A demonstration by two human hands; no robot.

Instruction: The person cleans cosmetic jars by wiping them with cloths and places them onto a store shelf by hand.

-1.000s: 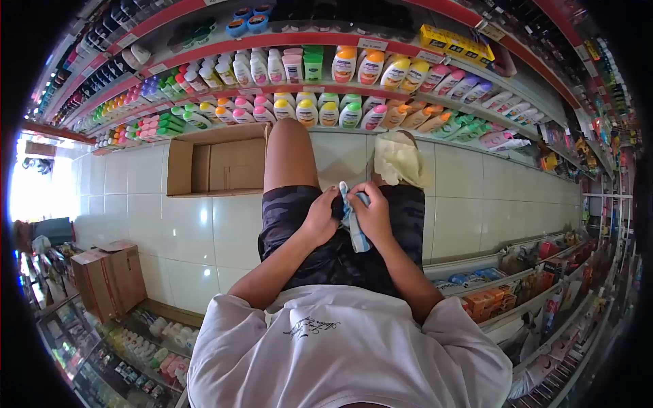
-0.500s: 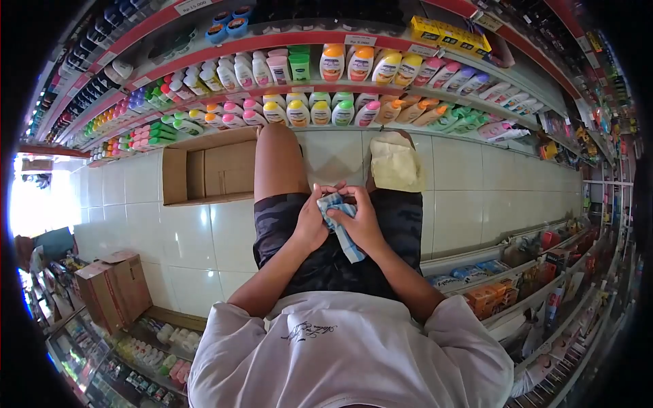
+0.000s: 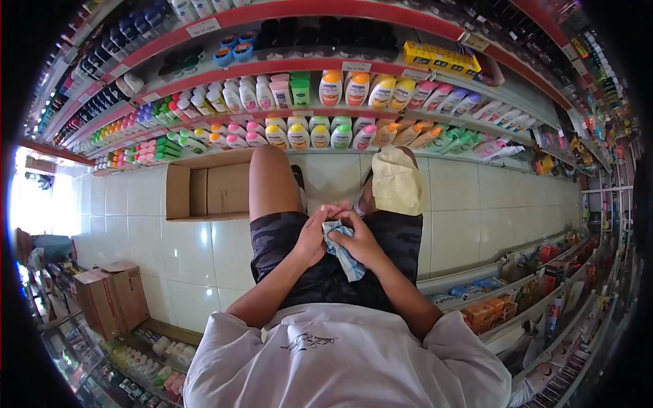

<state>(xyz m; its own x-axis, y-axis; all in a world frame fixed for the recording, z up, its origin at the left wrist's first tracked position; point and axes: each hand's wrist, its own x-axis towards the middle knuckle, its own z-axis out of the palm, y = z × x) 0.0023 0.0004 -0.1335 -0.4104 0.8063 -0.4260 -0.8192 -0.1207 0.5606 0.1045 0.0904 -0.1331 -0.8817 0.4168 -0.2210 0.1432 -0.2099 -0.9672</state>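
A blue and white checked cloth is bunched between my two hands, over my lap. My right hand is closed on it, thumb on top, and its lower end hangs below the palm. Touching the cloth's left side is my left hand, its fingers meeting those of the right hand at the top. Whether the left fingers also grip the cloth or something under it is hidden. A pale yellow cloth lies draped over my right knee.
An open, empty cardboard box stands on the tiled floor by my left knee. Shelves of bottles run across the front. A closed brown carton is at the left. Low shelves with orange packs are at the right.
The checked cloth, upright between my fingers a second ago, is now bunched in my right hand. My hands have come together and sit slightly lower in view. The shelves appear lower than half a second ago.
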